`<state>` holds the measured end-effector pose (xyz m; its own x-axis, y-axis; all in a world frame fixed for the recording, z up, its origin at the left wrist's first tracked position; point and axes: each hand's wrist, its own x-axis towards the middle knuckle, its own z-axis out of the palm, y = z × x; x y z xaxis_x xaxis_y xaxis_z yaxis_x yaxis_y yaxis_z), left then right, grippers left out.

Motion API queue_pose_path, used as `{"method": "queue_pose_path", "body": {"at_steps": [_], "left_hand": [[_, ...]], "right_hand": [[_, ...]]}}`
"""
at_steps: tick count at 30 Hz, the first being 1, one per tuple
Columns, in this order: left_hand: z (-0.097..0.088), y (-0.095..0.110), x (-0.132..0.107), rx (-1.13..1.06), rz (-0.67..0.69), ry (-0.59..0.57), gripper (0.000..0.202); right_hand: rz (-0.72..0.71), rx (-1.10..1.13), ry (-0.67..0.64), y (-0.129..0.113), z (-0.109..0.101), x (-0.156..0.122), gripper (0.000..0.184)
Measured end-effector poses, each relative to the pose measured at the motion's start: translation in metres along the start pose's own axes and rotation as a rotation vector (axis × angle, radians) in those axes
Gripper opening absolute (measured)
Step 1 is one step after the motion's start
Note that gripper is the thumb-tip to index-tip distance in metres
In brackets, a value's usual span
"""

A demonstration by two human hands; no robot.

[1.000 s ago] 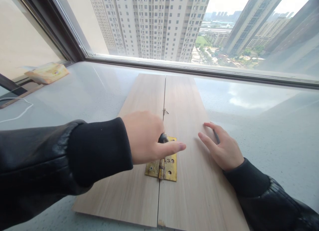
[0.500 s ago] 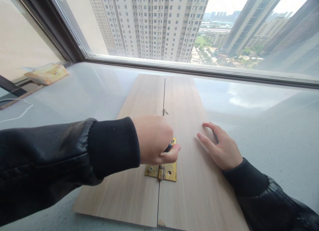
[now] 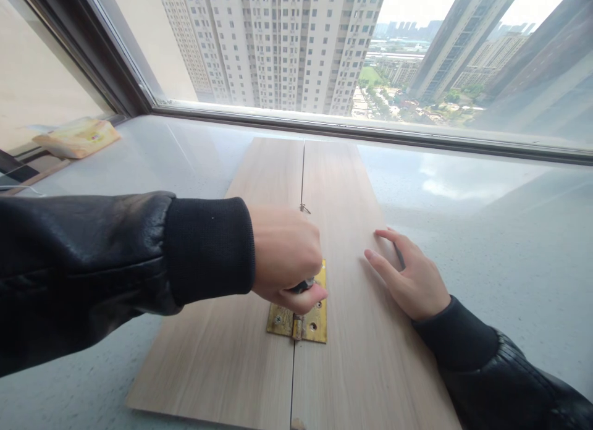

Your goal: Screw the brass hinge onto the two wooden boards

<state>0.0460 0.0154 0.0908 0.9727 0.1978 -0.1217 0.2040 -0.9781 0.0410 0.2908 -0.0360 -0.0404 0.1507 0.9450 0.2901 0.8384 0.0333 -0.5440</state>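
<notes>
Take the brass hinge (image 3: 297, 332) as the middle of our dial: it lies flat across the seam where the nine-o'clock board (image 3: 208, 356) meets the three-o'clock board (image 3: 365, 343). In from nine o'clock reaches the left hand (image 3: 288, 251), its grip closed tight around a dark-handled tool (image 3: 303, 286) and hiding the hinge's upper part. At three o'clock, the right hand (image 3: 410, 275), grip loose, thumb and forefinger well apart, seems to rest by that board's outer edge, though how firmly I cannot tell.

Look at the hinge itself! A seated screw (image 3: 278, 319) at eight o'clock, two bare holes (image 3: 315, 316) between three and five. Up at twelve, small loose screws (image 3: 304, 208) lie on the seam, and far out at ten a tissue pack (image 3: 76, 139) sits on the white sill (image 3: 509, 244).

So the step in hand looks like screw-turning at the hinge's upper, twelve-to-one-o'clock part; the tip is hidden, so in or out I cannot say. By my reading the next move calls for a straight tool, steady downward pressure and short wrist turns, with the boards held from sliding.
</notes>
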Motion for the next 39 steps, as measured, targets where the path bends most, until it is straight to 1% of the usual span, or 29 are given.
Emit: {"method": "queue_pose_path", "body": {"at_steps": [5, 7, 11, 13, 16, 18, 19, 20, 21, 22, 24, 25, 26, 28, 30, 31, 33, 36, 39], "left_hand": [[0.003, 0.008, -0.008, -0.046, -0.246, 0.082, 0.043], [0.008, 0.013, -0.013, -0.08, -0.355, 0.143, 0.047], [0.02, 0.026, -0.021, -0.112, -0.628, 0.283, 0.06], [0.026, 0.033, -0.024, -0.119, -0.713, 0.325, 0.063], [0.034, 0.04, -0.026, -0.156, -0.723, 0.379, 0.058], [0.037, 0.042, -0.027, -0.172, -0.69, 0.393, 0.052], [0.037, 0.041, -0.027, -0.169, -0.667, 0.39, 0.05], [0.037, 0.04, -0.026, -0.16, -0.644, 0.379, 0.047], [0.036, 0.039, -0.026, -0.15, -0.626, 0.361, 0.045], [0.034, 0.037, -0.025, -0.145, -0.609, 0.336, 0.043], [0.03, 0.034, -0.023, -0.148, -0.572, 0.275, 0.041], [0.028, 0.032, -0.022, -0.154, -0.554, 0.251, 0.041], [0.027, 0.032, -0.021, -0.159, -0.542, 0.238, 0.04], [0.026, 0.033, -0.021, -0.161, -0.55, 0.25, 0.04], [0.028, 0.036, -0.023, -0.157, -0.597, 0.3, 0.041], [0.03, 0.037, -0.025, -0.161, -0.625, 0.335, 0.042], [0.035, 0.04, -0.031, -0.212, -0.664, 0.424, 0.043], [0.046, 0.042, -0.042, -0.397, -0.695, 0.568, 0.041], [0.058, 0.041, -0.053, -0.568, -0.742, 0.668, 0.04]], "right_hand": [[0.03, -0.001, -0.003, -0.001, -0.001, 0.0, 0.053], [0.048, -0.001, -0.014, -0.003, -0.002, 0.0, 0.055], [0.068, -0.007, -0.02, -0.005, -0.002, 0.0, 0.06], [0.067, -0.01, -0.022, -0.003, 0.0, 0.0, 0.06], [-0.004, -0.063, 0.011, 0.001, 0.001, 0.0, 0.064], [-0.103, -0.156, 0.045, -0.002, -0.003, 0.001, 0.065], [-0.157, -0.199, 0.035, -0.006, -0.007, 0.002, 0.064], [-0.195, -0.231, 0.004, -0.012, -0.011, 0.004, 0.06], [-0.226, -0.24, -0.063, -0.021, -0.016, 0.007, 0.055], [-0.229, -0.219, -0.16, -0.031, -0.02, 0.012, 0.049], [-0.172, -0.178, -0.317, -0.054, -0.022, 0.025, 0.043], [-0.153, -0.161, -0.365, -0.065, -0.02, 0.033, 0.038], [-0.139, -0.14, -0.377, -0.076, -0.014, 0.042, 0.035], [-0.161, -0.119, -0.344, -0.093, 0.003, 0.06, 0.037], [-0.187, -0.116, -0.317, -0.104, 0.023, 0.077, 0.04], [-0.196, -0.113, -0.311, -0.107, 0.033, 0.083, 0.039], [-0.202, -0.11, -0.298, -0.108, 0.046, 0.091, 0.027], [-0.189, -0.073, -0.288, -0.103, 0.052, 0.092, 0.017], [-0.149, -0.022, -0.266, -0.097, 0.048, 0.088, 0.016]]}}
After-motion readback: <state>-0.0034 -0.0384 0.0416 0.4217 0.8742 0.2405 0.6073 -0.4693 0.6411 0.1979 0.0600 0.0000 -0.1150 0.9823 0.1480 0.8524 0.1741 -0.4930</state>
